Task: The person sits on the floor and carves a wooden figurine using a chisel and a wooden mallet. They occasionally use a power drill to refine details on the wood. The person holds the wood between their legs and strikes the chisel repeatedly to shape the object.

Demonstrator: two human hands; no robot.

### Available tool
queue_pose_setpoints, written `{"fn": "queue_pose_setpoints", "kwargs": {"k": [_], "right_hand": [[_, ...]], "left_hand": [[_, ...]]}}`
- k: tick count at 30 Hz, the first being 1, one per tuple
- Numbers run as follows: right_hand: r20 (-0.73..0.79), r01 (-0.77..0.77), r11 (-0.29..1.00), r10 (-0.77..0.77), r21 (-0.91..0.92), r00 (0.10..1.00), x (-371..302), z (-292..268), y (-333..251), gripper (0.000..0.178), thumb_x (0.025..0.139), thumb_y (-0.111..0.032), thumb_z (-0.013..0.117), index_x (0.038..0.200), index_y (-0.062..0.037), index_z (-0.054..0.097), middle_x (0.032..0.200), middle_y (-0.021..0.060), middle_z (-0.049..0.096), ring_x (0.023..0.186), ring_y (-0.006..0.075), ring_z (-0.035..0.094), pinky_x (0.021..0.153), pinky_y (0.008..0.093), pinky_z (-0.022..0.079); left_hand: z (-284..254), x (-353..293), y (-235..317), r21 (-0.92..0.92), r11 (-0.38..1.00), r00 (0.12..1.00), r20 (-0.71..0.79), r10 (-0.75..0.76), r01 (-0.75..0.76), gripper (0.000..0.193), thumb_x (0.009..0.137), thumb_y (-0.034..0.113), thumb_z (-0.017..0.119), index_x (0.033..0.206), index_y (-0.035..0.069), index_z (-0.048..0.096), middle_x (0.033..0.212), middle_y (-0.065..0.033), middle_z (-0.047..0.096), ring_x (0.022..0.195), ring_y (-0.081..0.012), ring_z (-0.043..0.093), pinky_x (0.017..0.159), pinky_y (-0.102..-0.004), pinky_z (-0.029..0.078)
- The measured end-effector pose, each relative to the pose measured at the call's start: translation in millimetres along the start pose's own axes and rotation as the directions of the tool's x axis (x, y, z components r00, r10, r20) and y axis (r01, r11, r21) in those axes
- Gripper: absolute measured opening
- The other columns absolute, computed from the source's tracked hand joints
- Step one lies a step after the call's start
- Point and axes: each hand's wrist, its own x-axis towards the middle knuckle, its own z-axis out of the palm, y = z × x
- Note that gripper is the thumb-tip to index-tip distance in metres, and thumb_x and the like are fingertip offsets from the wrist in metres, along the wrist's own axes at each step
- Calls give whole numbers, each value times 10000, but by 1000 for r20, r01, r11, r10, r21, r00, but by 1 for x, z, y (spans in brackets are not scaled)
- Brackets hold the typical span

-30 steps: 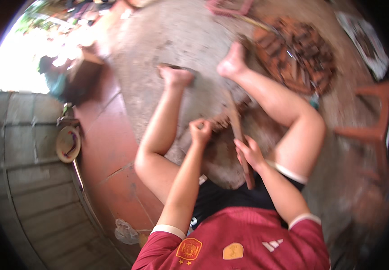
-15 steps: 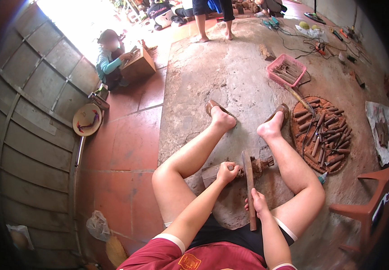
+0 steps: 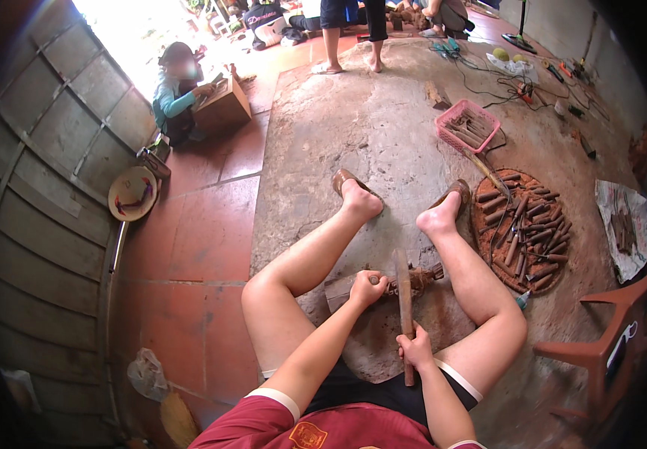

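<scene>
My left hand [image 3: 368,289] is closed around the upright handle of a chisel [image 3: 374,279], whose round wooden butt shows above the fist; its blade is hidden. Below and beside the fist lies a dark carved wood piece [image 3: 424,278] on the floor between my legs. A lighter block end [image 3: 336,293] sticks out to its left. In my right hand [image 3: 416,347] is a long flat wooden mallet [image 3: 404,299], gripped near its lower end. The mallet points away from me, just right of the chisel, its far end slightly blurred.
A round tray of brown cylindrical-handled tools [image 3: 522,232] lies right of my foot, with a pink basket [image 3: 467,107] beyond. A brown plastic chair [image 3: 600,352] stands at right. Another person works at a wooden box [image 3: 222,107], far left. Cables [image 3: 481,71] cross the far floor.
My right hand has drawn slightly back and wraps the mallet more fully. The mallet has tilted a little. My left hand keeps its hold; the whole view has shifted slightly.
</scene>
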Motion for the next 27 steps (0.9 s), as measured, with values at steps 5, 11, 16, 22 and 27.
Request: {"fn": "queue_pose_setpoints", "kwargs": {"k": [5, 11, 16, 22, 27], "right_hand": [[-38, 35, 997, -32, 66, 999, 6, -1, 1, 456, 787, -16, 561, 1237, 42, 514, 654, 60, 568, 474, 136, 564, 425, 289, 480], [-11, 34, 999, -33, 35, 999, 3, 0, 0, 321, 787, -11, 555, 1104, 41, 540, 637, 64, 570, 490, 143, 574, 437, 291, 490], [3, 0, 999, 0, 43, 1000, 6, -1, 3, 462, 790, -17, 570, 1247, 44, 537, 648, 66, 583, 492, 134, 579, 447, 283, 498], [31, -2, 1000, 1, 17, 1000, 1, 2, 5, 431, 801, -18, 573, 1226, 44, 546, 647, 66, 583, 499, 136, 582, 444, 286, 497], [40, -33, 999, 32, 22, 999, 7, 0, 4, 367, 807, -18, 572, 1169, 44, 563, 643, 62, 578, 497, 140, 580, 446, 294, 500]], "left_hand": [[-1, 1, -4, 88, 994, 995, 67, -76, 70, 236, 775, 252, 631, 748, 21, 676, 632, -210, 589, 581, -340, 608, 585, -391, 485], [-1, 0, -5, 50, 998, 998, 43, -37, 35, 253, 770, 259, 629, 731, 11, 661, 630, -219, 577, 580, -361, 591, 574, -410, 474], [-1, 1, -3, 65, 996, 997, 49, -63, 59, 270, 769, 262, 629, 698, 2, 635, 605, -217, 556, 557, -364, 569, 559, -420, 460], [2, 0, -12, -20, 1000, 1000, 4, 18, -18, 295, 794, 222, 641, 640, -21, 576, 494, -134, 407, 487, -168, 374, 480, -364, 368], [-4, 0, -14, -31, 997, 996, 42, 73, -72, 297, 799, 219, 673, 643, -16, 581, 488, -119, 450, 479, -136, 406, 476, -342, 376]]}}
